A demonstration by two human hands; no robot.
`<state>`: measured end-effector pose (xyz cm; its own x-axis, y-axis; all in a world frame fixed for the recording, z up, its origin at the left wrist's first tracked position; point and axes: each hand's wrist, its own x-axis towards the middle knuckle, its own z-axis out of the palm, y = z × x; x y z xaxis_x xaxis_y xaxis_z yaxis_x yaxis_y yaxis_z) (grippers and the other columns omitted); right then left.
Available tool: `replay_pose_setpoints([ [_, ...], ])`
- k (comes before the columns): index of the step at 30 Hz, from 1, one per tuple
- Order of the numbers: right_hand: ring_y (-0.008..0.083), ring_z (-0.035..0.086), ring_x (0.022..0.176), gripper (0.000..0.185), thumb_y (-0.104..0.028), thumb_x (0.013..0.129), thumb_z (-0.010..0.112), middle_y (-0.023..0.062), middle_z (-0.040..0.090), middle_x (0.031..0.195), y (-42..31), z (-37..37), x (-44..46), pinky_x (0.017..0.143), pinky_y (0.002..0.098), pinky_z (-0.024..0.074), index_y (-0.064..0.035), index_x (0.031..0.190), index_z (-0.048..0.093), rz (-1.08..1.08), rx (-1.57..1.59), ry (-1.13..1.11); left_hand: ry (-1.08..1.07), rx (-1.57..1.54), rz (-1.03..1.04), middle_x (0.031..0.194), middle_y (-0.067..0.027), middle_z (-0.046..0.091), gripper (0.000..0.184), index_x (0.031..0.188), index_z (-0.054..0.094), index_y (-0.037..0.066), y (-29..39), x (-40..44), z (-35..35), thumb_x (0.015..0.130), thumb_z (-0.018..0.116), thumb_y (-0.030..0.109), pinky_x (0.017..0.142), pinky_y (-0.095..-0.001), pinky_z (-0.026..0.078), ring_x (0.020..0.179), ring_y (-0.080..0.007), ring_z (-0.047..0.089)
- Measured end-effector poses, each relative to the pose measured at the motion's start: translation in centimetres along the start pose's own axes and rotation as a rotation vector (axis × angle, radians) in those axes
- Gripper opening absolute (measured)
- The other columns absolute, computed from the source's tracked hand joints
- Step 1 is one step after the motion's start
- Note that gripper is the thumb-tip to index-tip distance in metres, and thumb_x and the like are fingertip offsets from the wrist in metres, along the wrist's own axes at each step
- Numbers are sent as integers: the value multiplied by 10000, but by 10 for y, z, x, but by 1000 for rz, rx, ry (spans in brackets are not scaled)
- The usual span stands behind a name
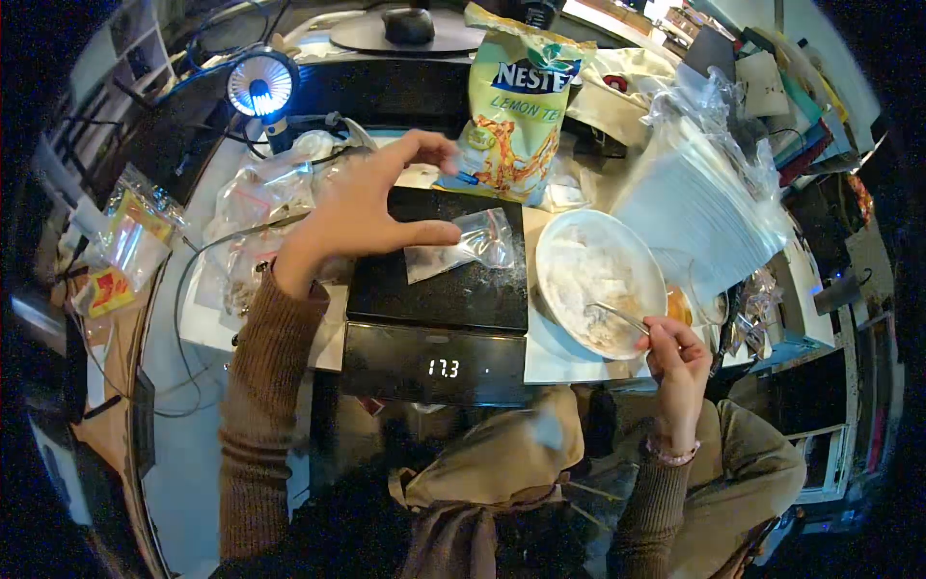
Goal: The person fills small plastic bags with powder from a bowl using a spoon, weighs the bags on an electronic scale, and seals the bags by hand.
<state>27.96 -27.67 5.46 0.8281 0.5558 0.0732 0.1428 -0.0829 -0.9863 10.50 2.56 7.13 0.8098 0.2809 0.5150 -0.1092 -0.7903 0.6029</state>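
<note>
My left hand (381, 207) hovers above the left part of a black digital scale (386, 299), thumb and fingers spread apart, with nothing between them. Close to its thumb, a small clear zip bag (482, 238) lies on the scale's platform; its contents are hard to make out. The scale's display reads 17.3. On the right, my right hand (675, 357) grips the handle of a thin metal spoon (622, 316). The spoon's tip reaches into a white bowl (547, 289) of pale powder (603, 275), which hides its end.
A Nestea lemon tea bag (516, 121) stands behind the scale. A small lit fan (262, 89) and crumpled plastic bags (256, 207) are at the left. A stack of white sheets (699, 207) lies right of the bowl. A cable (198, 256) runs along the left side.
</note>
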Motion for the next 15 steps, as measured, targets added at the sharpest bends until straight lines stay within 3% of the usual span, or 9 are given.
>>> replay_pose_setpoints([
  [8, 33, 349, 397, 142, -78, 830, 542, 67, 602, 663, -1, -3, 7, 369, 168, 252, 23, 913, 599, 86, 202, 50, -167, 75, 137, 1017, -145, 557, 713, 1158, 428, 33, 12, 17, 17, 612, 753, 356, 880, -356, 382, 982, -263, 537],
  [11, 38, 356, 401, 147, -73, 830, 536, 70, 598, 664, -7, -4, 8, 374, 162, 254, 26, 920, 596, 77, 229, 73, -243, 351, 101, 969, -165, 570, 709, 1146, 417, 29, 19, 23, 26, 606, 752, 344, 845, -367, 381, 935, -302, 549],
  [15, 42, 371, 404, 141, -77, 828, 539, 72, 597, 665, -16, -6, 14, 376, 160, 263, 27, 902, 598, 28, 256, 87, -296, 361, 15, 916, -153, 589, 692, 1120, 408, 21, 25, 25, 27, 606, 748, 337, 817, -380, 377, 894, -320, 554],
])
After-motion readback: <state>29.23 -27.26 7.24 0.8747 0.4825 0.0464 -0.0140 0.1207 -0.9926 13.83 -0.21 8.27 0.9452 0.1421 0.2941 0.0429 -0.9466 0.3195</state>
